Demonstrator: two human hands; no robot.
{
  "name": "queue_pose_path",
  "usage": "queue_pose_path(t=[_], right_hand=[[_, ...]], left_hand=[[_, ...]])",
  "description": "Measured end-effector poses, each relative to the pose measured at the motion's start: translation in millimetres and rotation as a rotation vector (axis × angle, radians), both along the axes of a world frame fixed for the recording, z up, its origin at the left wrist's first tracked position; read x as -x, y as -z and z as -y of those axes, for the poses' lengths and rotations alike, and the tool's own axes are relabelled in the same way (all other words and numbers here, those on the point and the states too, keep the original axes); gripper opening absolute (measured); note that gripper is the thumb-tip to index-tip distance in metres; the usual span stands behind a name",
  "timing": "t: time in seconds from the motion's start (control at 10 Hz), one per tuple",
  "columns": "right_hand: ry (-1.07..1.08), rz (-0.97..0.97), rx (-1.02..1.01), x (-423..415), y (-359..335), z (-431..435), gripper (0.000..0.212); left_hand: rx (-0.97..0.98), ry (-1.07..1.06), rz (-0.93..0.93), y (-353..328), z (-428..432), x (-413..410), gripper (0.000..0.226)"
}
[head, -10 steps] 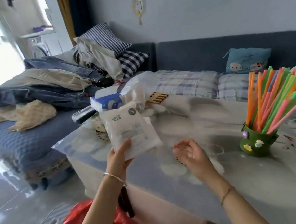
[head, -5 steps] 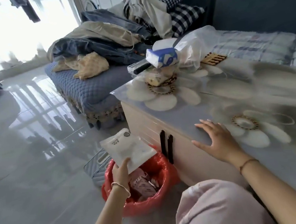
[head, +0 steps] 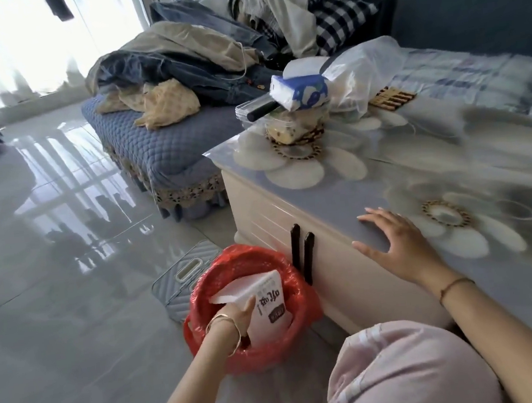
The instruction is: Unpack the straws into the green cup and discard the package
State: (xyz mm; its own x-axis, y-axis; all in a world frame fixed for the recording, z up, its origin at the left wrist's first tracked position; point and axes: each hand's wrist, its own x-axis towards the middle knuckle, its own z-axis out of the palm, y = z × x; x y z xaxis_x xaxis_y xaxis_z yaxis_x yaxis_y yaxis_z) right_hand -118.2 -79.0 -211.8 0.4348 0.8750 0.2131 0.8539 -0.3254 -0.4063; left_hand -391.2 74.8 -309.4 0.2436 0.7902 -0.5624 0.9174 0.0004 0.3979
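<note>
The white straw package (head: pixel 261 302) is tilted inside the bin lined with a red bag (head: pixel 252 310) on the floor beside the table. My left hand (head: pixel 237 318) reaches into the bin and still grips the package's lower left edge. My right hand (head: pixel 395 244) lies flat and open on the table's front edge (head: pixel 342 226), holding nothing. The green cup and the straws are out of view.
A blue tissue pack (head: pixel 299 92), a clear container (head: pixel 286 124) and a plastic bag (head: pixel 363 75) crowd the table's far corner. A sofa with piled clothes (head: pixel 180 63) stands behind. A grey lid (head: pixel 187 274) lies on the glossy floor by the bin. My knee (head: pixel 404 370) is at the bottom.
My view swung down from the table to the floor. My left hand carried the package off the table and lowered it into the red bin. My right hand settled flat on the table edge.
</note>
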Motion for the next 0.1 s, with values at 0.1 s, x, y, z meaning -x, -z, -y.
queue_pose_path(t=[0.1], right_hand=[[0.009,-0.004,0.021,-0.9,1.6,-1.0,0.061]], left_hand=[[-0.261,0.035,-0.196,-14.1,-11.3,-12.5,0.080]])
